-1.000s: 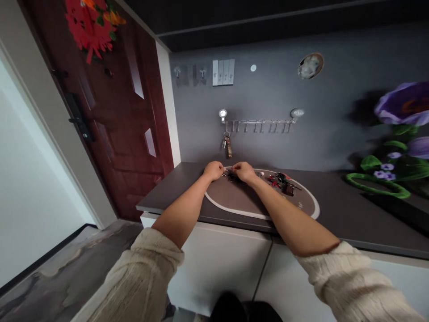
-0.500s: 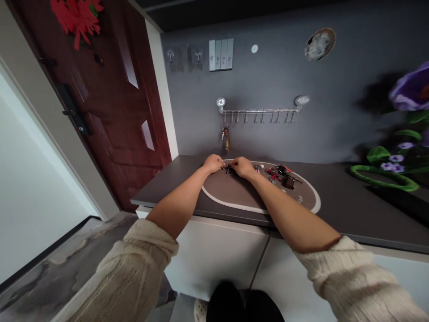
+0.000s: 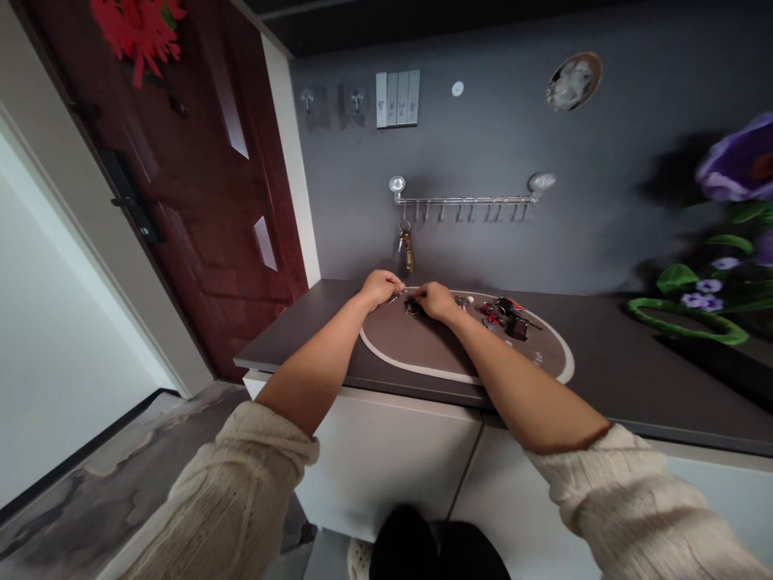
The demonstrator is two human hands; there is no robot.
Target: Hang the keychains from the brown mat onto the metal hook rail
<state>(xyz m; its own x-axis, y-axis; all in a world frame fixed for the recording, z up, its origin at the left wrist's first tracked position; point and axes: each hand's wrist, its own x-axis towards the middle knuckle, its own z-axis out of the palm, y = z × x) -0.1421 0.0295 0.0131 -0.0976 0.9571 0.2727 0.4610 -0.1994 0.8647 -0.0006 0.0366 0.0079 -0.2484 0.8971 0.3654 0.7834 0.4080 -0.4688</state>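
Both my hands reach over a brown oval mat (image 3: pixel 435 354) with a white rim on a dark countertop (image 3: pixel 616 387). My left hand (image 3: pixel 379 287) is closed in a pinch at the mat's far edge. My right hand (image 3: pixel 436 300) is also closed, close beside it. Between them lies a dark bunch of keys (image 3: pixel 412 305), which both hands seem to grip by its ring. More keys and fobs (image 3: pixel 507 316) lie on the mat to the right. One key bunch (image 3: pixel 407 251) hangs from the leftmost hook of a chrome hook rail (image 3: pixel 465 200) on the grey wall.
A dark red door (image 3: pixel 199 177) stands at the left with a black handle (image 3: pixel 136 217). Light switches (image 3: pixel 397 98) and two small hooks (image 3: pixel 332 101) are on the wall above the rail. Purple flowers in a green ring (image 3: pixel 694 318) occupy the counter's right end. White cabinet fronts (image 3: pixel 392 459) are below.
The view shifted slightly between one second ago and now. My hands stayed together at the mat's far edge; my left hand has lifted a little and drawn slightly left.
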